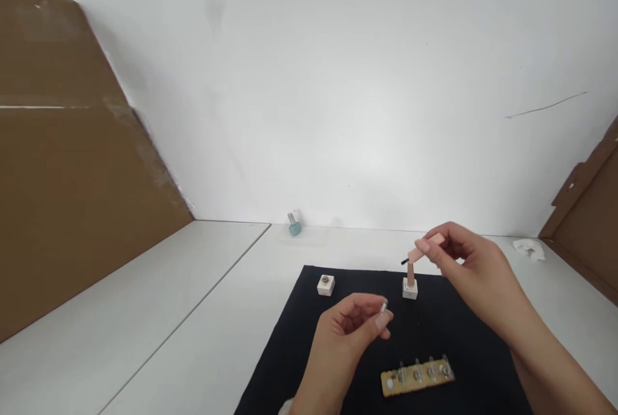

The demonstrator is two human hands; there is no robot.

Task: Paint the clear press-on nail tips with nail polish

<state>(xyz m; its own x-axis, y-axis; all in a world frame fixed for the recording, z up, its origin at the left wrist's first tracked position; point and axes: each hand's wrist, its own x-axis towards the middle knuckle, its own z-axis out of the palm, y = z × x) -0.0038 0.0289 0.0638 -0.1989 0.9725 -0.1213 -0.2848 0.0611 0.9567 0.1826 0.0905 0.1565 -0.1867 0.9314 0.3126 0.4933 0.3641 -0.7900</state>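
Note:
Between the thumb and fingers of my left hand point(350, 330) is a small clear nail tip point(383, 306), held above the black mat. My right hand point(466, 257) grips a pale pink polish cap point(426, 248) whose dark brush points down to the left. Just below that brush stands a closed bottle with a pinkish cap and white base point(410, 287). An uncapped white square bottle point(326, 285) sits at the mat's back left. Near the front, a yellowish strip point(418, 376) carries several clear nail tips on small stands.
The black mat point(284, 338) lies on a white table point(207, 331). A teal bottle point(294, 228) stands by the white wall. Crumpled white tissue point(529, 248) lies at the back right. Brown cardboard panels flank the left point(72, 177) and right point(591, 209) sides.

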